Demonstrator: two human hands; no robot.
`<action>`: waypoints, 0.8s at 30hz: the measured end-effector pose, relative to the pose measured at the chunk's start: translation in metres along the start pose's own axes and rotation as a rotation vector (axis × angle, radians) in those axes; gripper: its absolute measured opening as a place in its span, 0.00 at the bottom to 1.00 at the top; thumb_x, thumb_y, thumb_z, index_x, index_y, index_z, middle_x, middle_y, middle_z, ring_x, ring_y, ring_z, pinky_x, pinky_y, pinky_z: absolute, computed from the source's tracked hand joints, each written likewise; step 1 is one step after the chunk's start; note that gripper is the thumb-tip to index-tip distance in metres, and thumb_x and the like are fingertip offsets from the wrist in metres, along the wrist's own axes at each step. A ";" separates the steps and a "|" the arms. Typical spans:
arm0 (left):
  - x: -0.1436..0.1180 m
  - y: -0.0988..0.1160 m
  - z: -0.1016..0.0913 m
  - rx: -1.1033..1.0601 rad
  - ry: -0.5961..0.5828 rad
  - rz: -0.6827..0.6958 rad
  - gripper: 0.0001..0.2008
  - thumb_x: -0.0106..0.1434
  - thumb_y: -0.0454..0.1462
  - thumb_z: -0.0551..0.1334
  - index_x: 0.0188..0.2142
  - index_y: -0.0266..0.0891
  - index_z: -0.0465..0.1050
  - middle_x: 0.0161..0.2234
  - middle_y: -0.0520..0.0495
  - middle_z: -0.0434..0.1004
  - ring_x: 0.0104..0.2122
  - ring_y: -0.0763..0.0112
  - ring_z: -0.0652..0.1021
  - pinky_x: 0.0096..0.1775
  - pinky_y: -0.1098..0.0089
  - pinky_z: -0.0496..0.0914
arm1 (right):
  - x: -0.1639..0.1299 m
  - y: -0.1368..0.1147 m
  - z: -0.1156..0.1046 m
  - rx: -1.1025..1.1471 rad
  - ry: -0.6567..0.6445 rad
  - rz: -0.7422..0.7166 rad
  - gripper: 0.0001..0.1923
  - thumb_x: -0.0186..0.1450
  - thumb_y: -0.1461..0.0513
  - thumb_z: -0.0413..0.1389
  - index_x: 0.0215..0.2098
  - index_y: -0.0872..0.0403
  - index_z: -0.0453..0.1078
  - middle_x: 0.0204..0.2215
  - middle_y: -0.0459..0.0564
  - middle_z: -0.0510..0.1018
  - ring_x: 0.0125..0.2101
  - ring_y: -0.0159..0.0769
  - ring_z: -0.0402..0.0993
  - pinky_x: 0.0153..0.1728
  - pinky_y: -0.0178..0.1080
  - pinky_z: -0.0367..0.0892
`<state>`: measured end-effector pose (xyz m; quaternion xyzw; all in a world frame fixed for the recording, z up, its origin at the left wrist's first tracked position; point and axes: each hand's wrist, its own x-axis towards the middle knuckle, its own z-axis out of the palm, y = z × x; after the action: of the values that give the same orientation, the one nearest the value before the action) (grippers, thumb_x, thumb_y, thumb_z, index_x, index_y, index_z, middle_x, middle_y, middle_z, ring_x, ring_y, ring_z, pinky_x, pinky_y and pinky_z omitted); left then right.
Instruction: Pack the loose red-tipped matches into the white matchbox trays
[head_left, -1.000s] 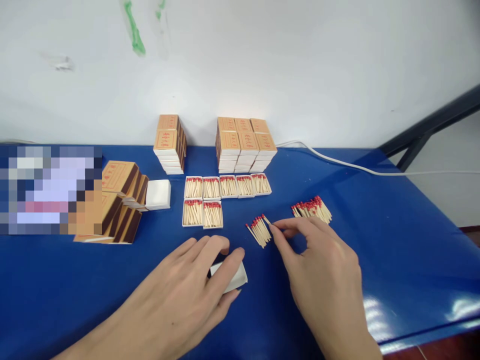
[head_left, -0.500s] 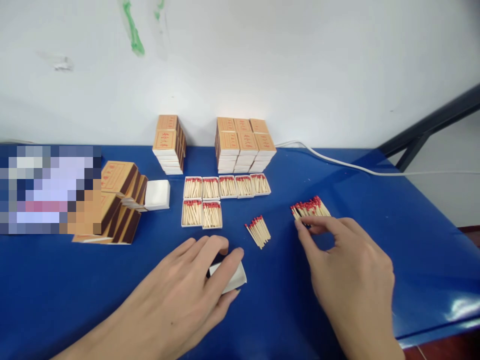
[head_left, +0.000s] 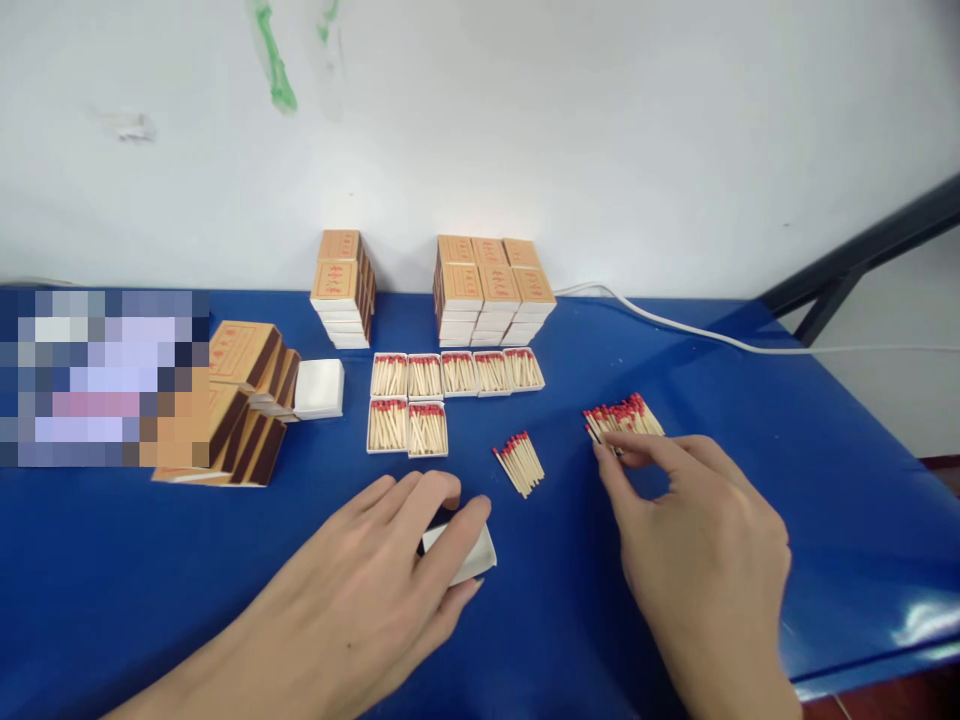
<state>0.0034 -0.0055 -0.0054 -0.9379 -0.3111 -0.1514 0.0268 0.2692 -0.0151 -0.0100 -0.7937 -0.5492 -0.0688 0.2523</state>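
Observation:
My left hand [head_left: 405, 560] is closed around an empty white matchbox tray [head_left: 477, 556] on the blue table; the fingers cover much of it. At a pile of red-tipped matches [head_left: 634, 412] on the right, my right hand [head_left: 697, 530] has thumb and forefinger pinched at the pile's near left edge. Those fingertips touch matches there, though how many is hidden. Between the hands lies a smaller fanned bunch of matches [head_left: 520, 464]. Filled matchbox trays [head_left: 409, 425] stand in two rows beyond my left hand, match heads pointing away.
Closed matchboxes are stacked by the wall in a narrow stack [head_left: 341, 295] and a wider stack [head_left: 491, 290]. On the left are matchbox sleeves [head_left: 247, 400] and a white tray [head_left: 320, 388], beside a blurred-out patch. A white cable [head_left: 697, 330] crosses the back right of the table [head_left: 840, 480].
The whole view has shifted slightly, so everything appears a little farther right. Both hands keep nearly the same pose, left at the tray and right at the match pile.

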 end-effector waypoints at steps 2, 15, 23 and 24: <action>0.001 -0.001 -0.001 -0.001 -0.005 0.011 0.19 0.86 0.37 0.51 0.67 0.31 0.72 0.50 0.36 0.79 0.47 0.53 0.85 0.46 0.51 0.82 | 0.000 0.000 0.000 0.006 0.007 -0.010 0.27 0.81 0.42 0.54 0.44 0.50 0.88 0.40 0.54 0.88 0.39 0.49 0.82 0.34 0.46 0.62; 0.003 0.000 -0.004 0.002 -0.006 0.028 0.19 0.86 0.37 0.50 0.66 0.30 0.71 0.49 0.35 0.80 0.44 0.51 0.86 0.42 0.50 0.84 | 0.001 0.002 0.000 -0.005 -0.026 -0.005 0.23 0.79 0.45 0.55 0.39 0.49 0.85 0.38 0.51 0.86 0.36 0.48 0.80 0.34 0.45 0.60; 0.002 0.000 -0.003 -0.018 0.002 0.021 0.18 0.86 0.37 0.50 0.65 0.30 0.71 0.48 0.36 0.80 0.44 0.52 0.86 0.41 0.51 0.83 | -0.007 -0.012 -0.002 0.143 -0.083 -0.101 0.22 0.81 0.45 0.58 0.38 0.47 0.85 0.36 0.48 0.85 0.32 0.41 0.79 0.35 0.44 0.65; 0.002 0.000 -0.003 -0.016 0.003 0.021 0.18 0.86 0.37 0.50 0.65 0.31 0.71 0.48 0.36 0.80 0.44 0.52 0.86 0.42 0.51 0.83 | -0.007 -0.013 -0.001 0.164 -0.098 -0.105 0.22 0.81 0.45 0.58 0.38 0.47 0.85 0.36 0.47 0.85 0.31 0.40 0.79 0.36 0.44 0.65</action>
<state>0.0042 -0.0048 -0.0015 -0.9411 -0.2997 -0.1550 0.0212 0.2548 -0.0184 -0.0076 -0.7429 -0.6055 0.0024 0.2853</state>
